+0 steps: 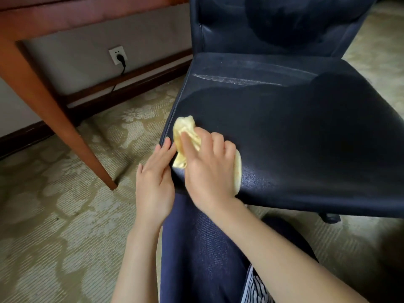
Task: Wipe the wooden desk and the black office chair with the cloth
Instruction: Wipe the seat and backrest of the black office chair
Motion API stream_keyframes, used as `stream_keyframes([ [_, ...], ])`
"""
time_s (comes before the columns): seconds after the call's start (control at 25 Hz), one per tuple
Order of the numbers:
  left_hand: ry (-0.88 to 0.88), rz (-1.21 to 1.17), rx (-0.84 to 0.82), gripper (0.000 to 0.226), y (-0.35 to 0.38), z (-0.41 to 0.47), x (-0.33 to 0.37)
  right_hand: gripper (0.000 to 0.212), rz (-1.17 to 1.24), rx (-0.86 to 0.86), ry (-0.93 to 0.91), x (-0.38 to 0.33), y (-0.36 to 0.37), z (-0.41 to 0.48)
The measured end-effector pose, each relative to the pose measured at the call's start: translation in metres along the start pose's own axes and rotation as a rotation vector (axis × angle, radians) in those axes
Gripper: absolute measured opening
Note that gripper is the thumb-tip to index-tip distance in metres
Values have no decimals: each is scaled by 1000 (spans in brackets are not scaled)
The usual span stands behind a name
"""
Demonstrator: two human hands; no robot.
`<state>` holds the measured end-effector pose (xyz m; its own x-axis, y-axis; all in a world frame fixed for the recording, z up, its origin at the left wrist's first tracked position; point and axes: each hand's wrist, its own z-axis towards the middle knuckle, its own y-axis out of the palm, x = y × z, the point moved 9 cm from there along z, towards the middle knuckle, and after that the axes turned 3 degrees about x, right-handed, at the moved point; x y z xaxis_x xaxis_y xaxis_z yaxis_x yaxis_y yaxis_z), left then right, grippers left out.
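Desk (54,110): left of the chair seat (306,138). Only one leg and an under edge show. Its top is out of view, so nobody can tell if it is clean, and it could get missed.
Wall socket (118,51): left of the seat and far back, with a black plug (121,59) in it. A careless swing that way could catch the cord.
Left hand (153,178): flat, fingers straight, resting on the seat's front left edge. It looks like it steadies the chair. If it lifts, the chair may roll away from the push.
Cloth (185,136): yellow and bunched up, on the seat's front left corner. In a bunch it rubs only a small patch, and it could slide off the edge.
Right hand (209,165): fingers curled round the cloth, pressing it down on the seat.
Pale streak (238,80): near the back of the seat. It could be left behind if the wiping stays in front.
Wheel (330,217): under the seat's front right.
Count: one desk leg, one socket, one plug, two hands, one cloth, one chair, one streak, one wheel in view.
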<state>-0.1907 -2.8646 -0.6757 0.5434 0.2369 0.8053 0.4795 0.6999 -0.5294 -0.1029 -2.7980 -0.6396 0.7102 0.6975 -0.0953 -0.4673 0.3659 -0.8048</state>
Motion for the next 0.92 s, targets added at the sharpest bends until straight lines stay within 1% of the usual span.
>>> stream_keyframes([
  [0.16, -17, 94, 4, 52, 0, -1, -1, 46, 53, 188, -200, 4, -9, -44],
  [0.2, -19, 102, 21, 48, 1, -2, 1, 47, 55, 222, -209, 14, -12, -55],
  [0.28, -22, 122, 72, 42, -1, -4, 4, 45, 49, 285, -163, 40, -19, -74],
  [0.4, -3, 179, 124, 42, 6, -10, 8, 37, 2, 308, -42, 95, -33, -99],
  [0.48, 12, 212, 146, 43, 8, -13, 8, 43, -61, 273, 48, 137, -42, -109],
  [0.68, 33, 255, 163, 43, 11, -14, 5, 55, -144, 263, 406, 245, -82, -122],
  [0.84, 52, 254, 157, 43, 13, -15, 3, 54, -208, 260, 693, 314, -103, -117],
  [0.92, 58, 219, 157, 42, 15, -14, 2, 50, -190, 283, 828, 326, -104, -114],
])
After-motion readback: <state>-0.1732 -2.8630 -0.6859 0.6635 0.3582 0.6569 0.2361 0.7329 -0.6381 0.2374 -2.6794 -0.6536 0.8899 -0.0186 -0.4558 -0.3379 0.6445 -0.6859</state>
